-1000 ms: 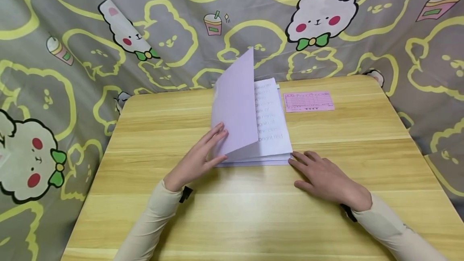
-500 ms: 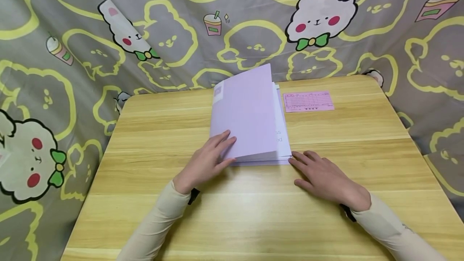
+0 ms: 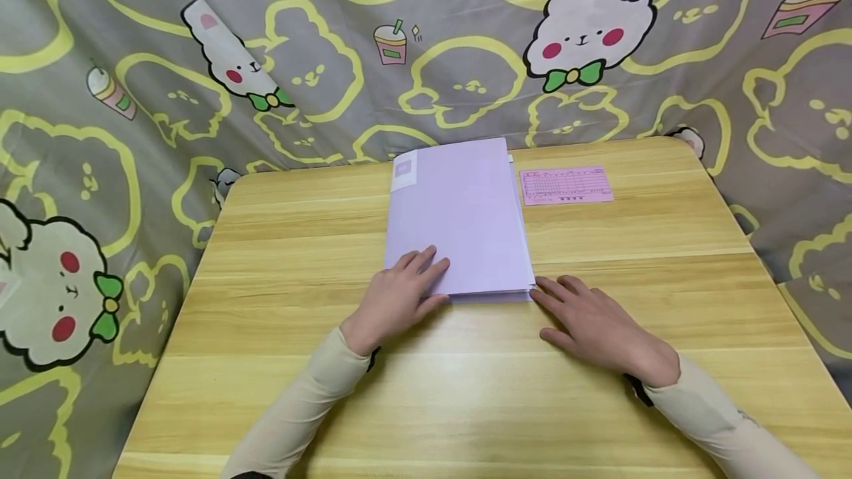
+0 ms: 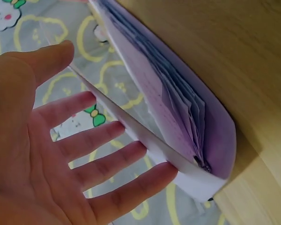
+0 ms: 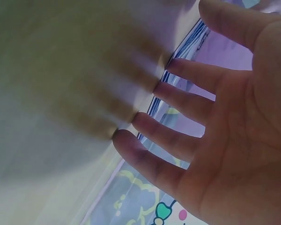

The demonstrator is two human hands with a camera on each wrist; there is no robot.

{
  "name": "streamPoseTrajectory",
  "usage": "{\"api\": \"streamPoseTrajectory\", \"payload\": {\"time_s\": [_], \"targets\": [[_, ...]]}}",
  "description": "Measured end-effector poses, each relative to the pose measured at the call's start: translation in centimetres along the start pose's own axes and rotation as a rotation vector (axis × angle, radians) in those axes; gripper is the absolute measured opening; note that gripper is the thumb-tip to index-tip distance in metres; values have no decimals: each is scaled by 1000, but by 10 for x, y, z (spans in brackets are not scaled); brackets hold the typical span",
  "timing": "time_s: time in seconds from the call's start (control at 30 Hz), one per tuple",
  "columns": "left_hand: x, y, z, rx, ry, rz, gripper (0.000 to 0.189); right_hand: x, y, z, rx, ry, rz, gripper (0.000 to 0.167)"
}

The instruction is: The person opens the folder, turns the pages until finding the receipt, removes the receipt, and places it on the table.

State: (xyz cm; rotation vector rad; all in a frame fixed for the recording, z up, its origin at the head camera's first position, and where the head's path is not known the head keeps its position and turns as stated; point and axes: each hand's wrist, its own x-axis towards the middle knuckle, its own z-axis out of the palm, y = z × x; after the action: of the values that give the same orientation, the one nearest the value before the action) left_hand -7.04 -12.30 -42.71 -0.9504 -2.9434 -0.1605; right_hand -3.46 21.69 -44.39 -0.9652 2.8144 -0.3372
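Observation:
A light purple folder (image 3: 459, 213) lies on the table with its cover down over the pages, a white label (image 3: 403, 170) at its upper left corner. My left hand (image 3: 402, 298) rests on the cover's lower left part, fingers spread and fairly straight. In the left wrist view, the fingertips (image 4: 166, 169) touch the cover from outside, and a stack of sheets (image 4: 178, 98) shows inside, clipped near the spine. At the folder's lower right corner, my right hand (image 3: 595, 327) lies with fingers extended, its fingertips (image 5: 124, 138) against the table by the folder's edge.
A pink printed slip (image 3: 566, 185) lies flat to the right of the folder. The wooden table (image 3: 466, 405) meets a grey curtain (image 3: 459, 13) with cartoon rabbits along its back edge.
The folder's raised cover has swung down to the right over the printed pages. My left hand has moved right along with it. My right hand has stayed at the lower right corner.

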Motion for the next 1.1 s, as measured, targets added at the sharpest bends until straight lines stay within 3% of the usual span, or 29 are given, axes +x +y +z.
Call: {"api": "streamPoseTrajectory", "payload": {"time_s": [0.37,0.9,1.1], "targets": [[5,7,8,136,28,28,52,3,-1,2,-8,6,-3,60],[13,17,21,258,26,-29,53,3,-4,0,47,10,3,62],[5,16,18,187,-54,-60,55,1,-4,-3,123,16,82,62]]}}
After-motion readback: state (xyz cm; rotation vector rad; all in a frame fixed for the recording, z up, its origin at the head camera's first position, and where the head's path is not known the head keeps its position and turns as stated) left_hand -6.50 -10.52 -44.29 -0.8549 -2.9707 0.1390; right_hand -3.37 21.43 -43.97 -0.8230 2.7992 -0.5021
